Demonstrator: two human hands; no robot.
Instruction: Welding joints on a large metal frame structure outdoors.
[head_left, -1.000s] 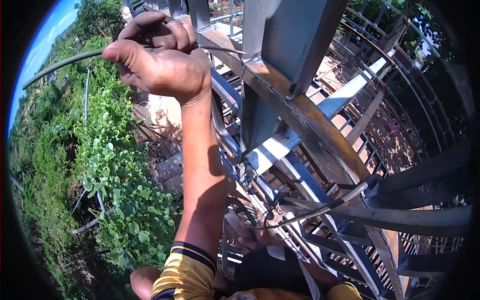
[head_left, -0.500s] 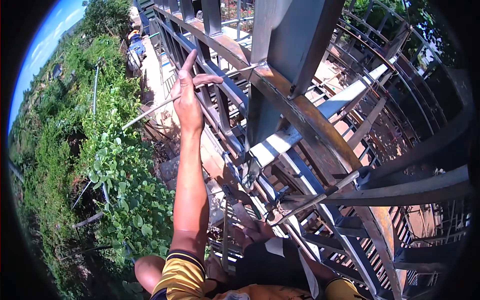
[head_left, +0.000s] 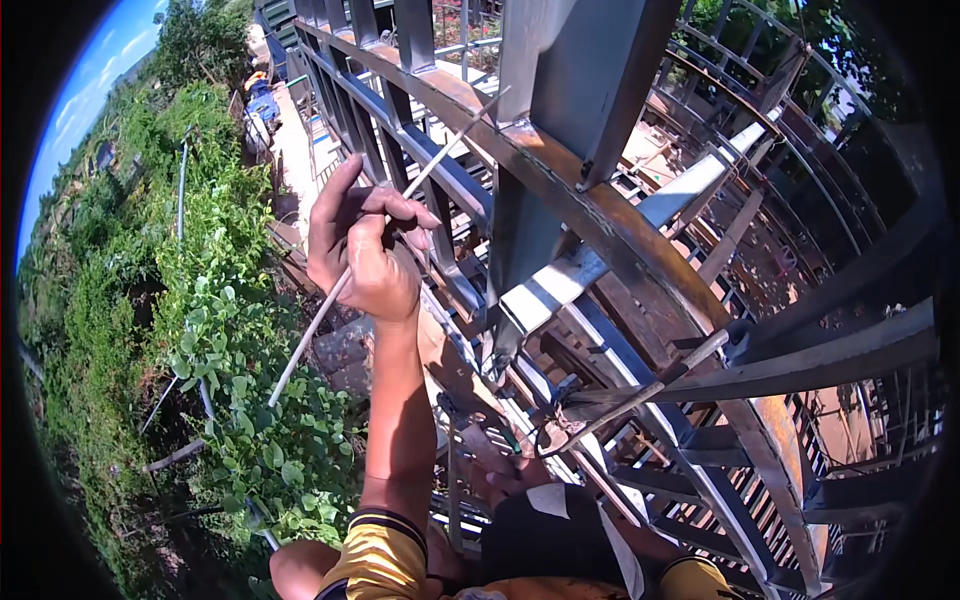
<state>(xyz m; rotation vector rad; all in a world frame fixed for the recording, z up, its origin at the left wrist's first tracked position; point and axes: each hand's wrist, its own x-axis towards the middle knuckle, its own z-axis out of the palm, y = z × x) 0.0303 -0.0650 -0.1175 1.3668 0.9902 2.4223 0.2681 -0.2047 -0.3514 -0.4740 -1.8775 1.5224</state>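
Note:
My left hand (head_left: 368, 245) is curled around a thin grey welding rod (head_left: 310, 345), which passes between its fingers. The rod slants upward to the right, and its upper tip lies in front of the rusty steel beam (head_left: 555, 170), beside a dark upright steel post (head_left: 605, 90). From here I cannot tell whether the tip touches the metal. Low in the picture, what looks like my right hand (head_left: 505, 475) is in shadow, partly behind a dark object (head_left: 545, 535) with pale patches. Its fingers and anything in them are unclear.
Steel frames with bars surround me on the right. A pale metal bar (head_left: 555, 290) runs under the beam. A dark curved bar (head_left: 820, 365) and a thin rod with a ring (head_left: 640, 395) cross at right. Leafy bushes (head_left: 240, 370) drop away to the left.
My left hand has turned, and its outstretched fingers have curled in. The rod has swung steeper: its lower end has dropped, and its upper tip has risen from the beam joint.

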